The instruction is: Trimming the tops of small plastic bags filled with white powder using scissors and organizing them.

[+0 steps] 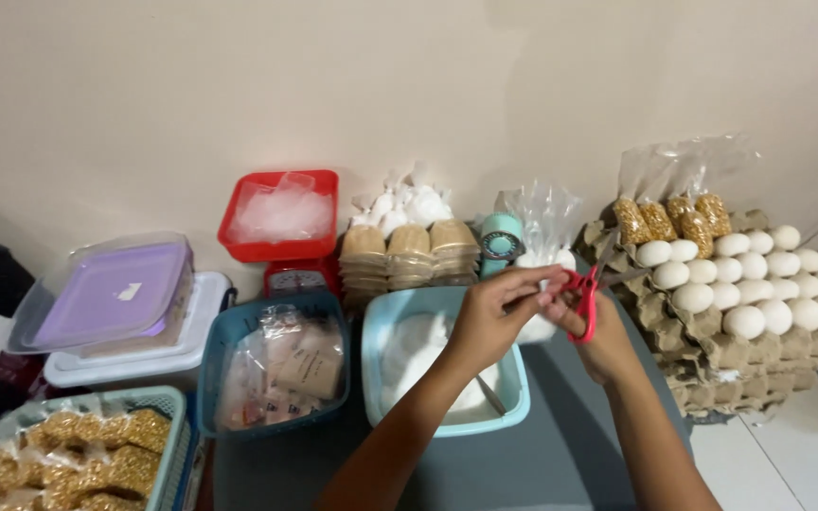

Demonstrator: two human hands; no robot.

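Observation:
My right hand (606,333) grips red-handled scissors (587,295) with the blades pointing up and away, opened in a V. My left hand (496,308) pinches the top of a small clear plastic bag (536,326) filled with white powder, held against the scissors. Both hands hover above the right end of a light blue tub (371,352) that holds more white powder and a metal spoon (489,393).
A dark blue basket (210,364) of packets sits left of the tub. A red kitchen scale (281,248), stacked brown packets (409,254), clear bags (546,220), lidded plastic boxes (111,298) and a basket of golden snack packs (78,464) surround it. Stacked egg trays (759,284) stand right.

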